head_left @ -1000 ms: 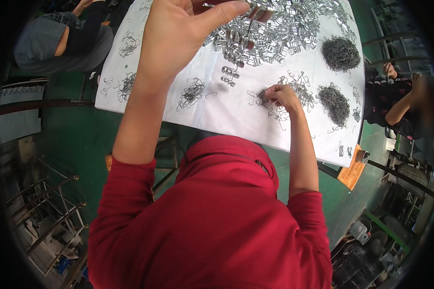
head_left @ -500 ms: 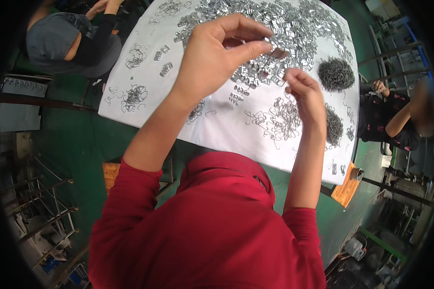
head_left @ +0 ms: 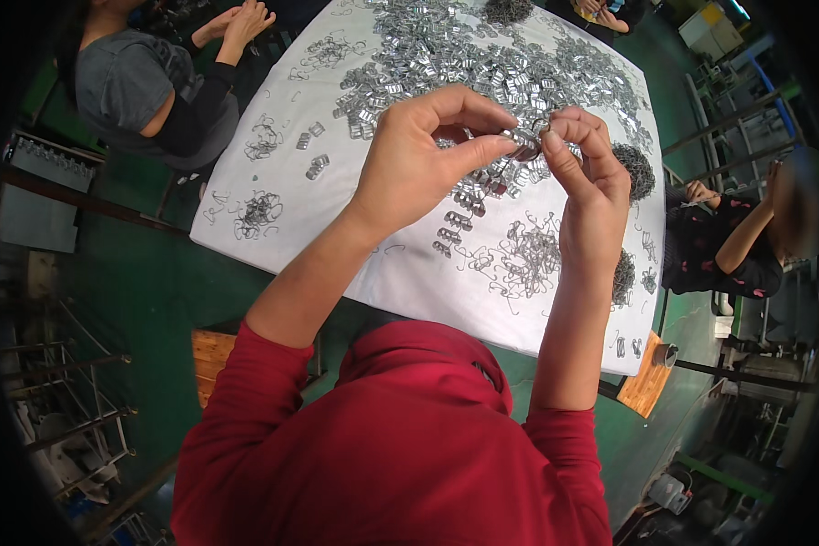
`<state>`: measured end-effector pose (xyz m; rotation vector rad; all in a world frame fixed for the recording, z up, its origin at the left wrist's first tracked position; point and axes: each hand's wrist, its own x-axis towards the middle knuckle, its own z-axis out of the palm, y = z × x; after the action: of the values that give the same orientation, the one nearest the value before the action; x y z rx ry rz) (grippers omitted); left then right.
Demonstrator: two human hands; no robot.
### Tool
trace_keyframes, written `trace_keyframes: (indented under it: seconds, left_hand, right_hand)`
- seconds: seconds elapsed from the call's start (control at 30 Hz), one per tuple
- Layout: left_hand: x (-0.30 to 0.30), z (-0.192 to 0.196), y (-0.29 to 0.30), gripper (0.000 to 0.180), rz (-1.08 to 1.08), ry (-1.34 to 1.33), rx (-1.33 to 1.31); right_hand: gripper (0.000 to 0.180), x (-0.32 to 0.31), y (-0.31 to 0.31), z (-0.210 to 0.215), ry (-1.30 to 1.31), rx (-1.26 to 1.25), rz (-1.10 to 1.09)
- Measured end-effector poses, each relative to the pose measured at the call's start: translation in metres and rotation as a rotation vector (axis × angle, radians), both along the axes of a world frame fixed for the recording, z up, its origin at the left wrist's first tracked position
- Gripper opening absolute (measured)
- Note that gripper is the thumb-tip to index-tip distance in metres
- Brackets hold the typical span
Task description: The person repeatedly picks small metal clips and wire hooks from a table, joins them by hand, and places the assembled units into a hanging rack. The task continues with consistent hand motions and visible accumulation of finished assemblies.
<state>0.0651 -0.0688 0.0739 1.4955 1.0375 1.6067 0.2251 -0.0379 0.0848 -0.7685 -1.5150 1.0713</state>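
Over the white-covered table (head_left: 337,264), my left hand (head_left: 405,164) pinches a small shiny metal clip (head_left: 520,140) between thumb and fingers. My right hand (head_left: 593,177) meets it from the other side, thumb and forefinger closed on a thin bent wire hook (head_left: 539,126) at the clip's end. Fingers partly hide how the two fit together. Beyond my hands spreads a big heap of shiny metal clips (head_left: 446,59). Several clips (head_left: 459,224) lie in a short line below my fingers. Beside my right forearm is a loose pile of wire hooks (head_left: 523,259).
Dense dark wire bundles (head_left: 635,171) sit along the table's right side. Smaller hook piles (head_left: 259,214) lie at the left. A person in grey (head_left: 136,91) works at the left edge, another (head_left: 723,237) at the right. Wooden stools (head_left: 644,378) stand near the table's front.
My right hand has risen from above the loose hooks to meet my left hand at the clip. A wire hook now shows between them. The whole view has shifted slightly.
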Motion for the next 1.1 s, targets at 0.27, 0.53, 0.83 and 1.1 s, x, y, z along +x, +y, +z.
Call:
trace_keyframes:
  seconds: [0.27,0.53,0.83,1.1]
  left_hand:
    - [0.007,-0.008,0.01,0.014,-0.049,-0.053,-0.014]
    - [-0.011,-0.085,0.065,0.02,0.044,-0.016,-0.158]
    - [0.005,-0.271,0.084,0.026,0.367,0.846,-0.296]
    - [-0.019,-0.251,0.104,0.018,0.044,0.333,-0.706]
  right_hand:
    - [0.009,-0.006,0.003,-0.003,0.175,0.01,-0.005]
    - [0.013,0.006,0.011,-0.001,0.314,0.05,0.01]
    - [0.014,0.025,0.006,0.001,0.203,0.098,0.032]
    - [0.013,0.024,0.007,-0.006,0.254,0.003,-0.024]
